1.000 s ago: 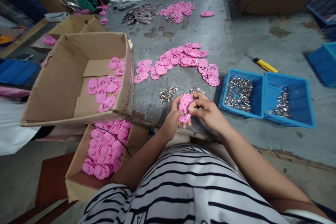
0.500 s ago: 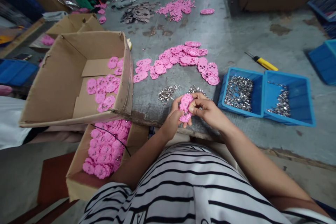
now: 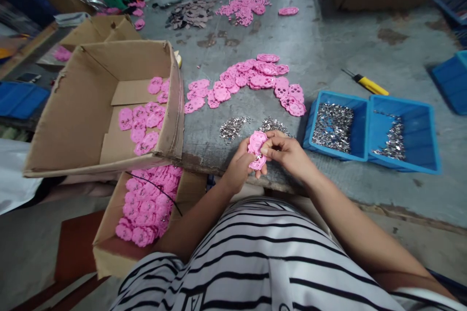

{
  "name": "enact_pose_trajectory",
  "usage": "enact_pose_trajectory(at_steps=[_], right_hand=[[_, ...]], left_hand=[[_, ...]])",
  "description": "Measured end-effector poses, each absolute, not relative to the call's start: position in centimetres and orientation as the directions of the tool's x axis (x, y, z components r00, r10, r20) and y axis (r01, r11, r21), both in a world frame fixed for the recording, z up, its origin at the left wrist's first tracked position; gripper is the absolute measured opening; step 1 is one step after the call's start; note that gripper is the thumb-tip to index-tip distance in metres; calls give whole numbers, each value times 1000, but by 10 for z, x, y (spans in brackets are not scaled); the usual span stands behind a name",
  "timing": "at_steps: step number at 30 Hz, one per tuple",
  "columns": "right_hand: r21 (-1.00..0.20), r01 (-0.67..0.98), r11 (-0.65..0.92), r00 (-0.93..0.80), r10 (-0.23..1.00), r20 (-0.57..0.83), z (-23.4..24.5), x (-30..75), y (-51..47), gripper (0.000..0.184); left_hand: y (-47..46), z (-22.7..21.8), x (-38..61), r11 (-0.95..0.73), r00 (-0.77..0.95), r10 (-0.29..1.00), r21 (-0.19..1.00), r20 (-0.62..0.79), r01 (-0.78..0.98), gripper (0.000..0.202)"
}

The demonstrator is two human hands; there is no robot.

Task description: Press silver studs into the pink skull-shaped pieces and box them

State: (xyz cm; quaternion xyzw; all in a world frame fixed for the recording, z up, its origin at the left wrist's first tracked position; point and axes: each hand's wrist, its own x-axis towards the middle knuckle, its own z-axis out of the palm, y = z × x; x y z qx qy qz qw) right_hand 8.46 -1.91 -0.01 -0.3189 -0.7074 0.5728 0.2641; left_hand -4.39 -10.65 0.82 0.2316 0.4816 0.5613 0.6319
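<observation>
1. Gripping a pink molded plastic piece (image 3: 257, 142) between thumb and fingers, the left hand (image 3: 239, 167) holds it just above the near edge of the counter (image 3: 328, 48), with small silvery metal bits showing on its lower part.
2. The right hand (image 3: 286, 152) has its thumb and forefinger pressed together at the right edge of that piece — what lies between them is too small to tell.
3. Just beyond the hands, two small heaps of metal bits sit on the counter, the left heap (image 3: 233, 129) apart from the right heap (image 3: 274, 125).
4. Farther back lies a curved row of pink pieces (image 3: 268, 81), many overlapping.
5. To the right, two blue plastic bins (image 3: 419, 141) stand side by side, both holding metal bits — the left one fuller. A yellow-handled tool (image 3: 372, 85) lies behind them.
6. To the left, a large cardboard box (image 3: 73, 121) holds loose pink pieces; below it, a lower cardboard box (image 3: 116, 263) is heaped with more.
</observation>
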Motion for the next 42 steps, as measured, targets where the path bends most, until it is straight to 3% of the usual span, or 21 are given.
enact_pose_trajectory(at_steps=[12, 25, 34, 42], right_hand=[[-979, 198, 57, -710, 696, -103, -4, 83, -16, 40], [-961, 274, -34, -764, 600, -238, 2, 82, -13, 37], [-966, 255, 44, -741, 651, -165, -3, 86, -8, 26], [-946, 298, 125, -802, 571, -177, 1, 86, -5, 23]], left_hand=[[-103, 10, -45, 354, -26, 901, 767, -434, -535, 44], [-103, 6, -49, 415, 45, 888, 755, -459, -508, 50], [-100, 9, -56, 457, 95, 876, 751, -472, -477, 44], [-100, 8, -55, 464, 127, 879, 763, -459, -450, 51]])
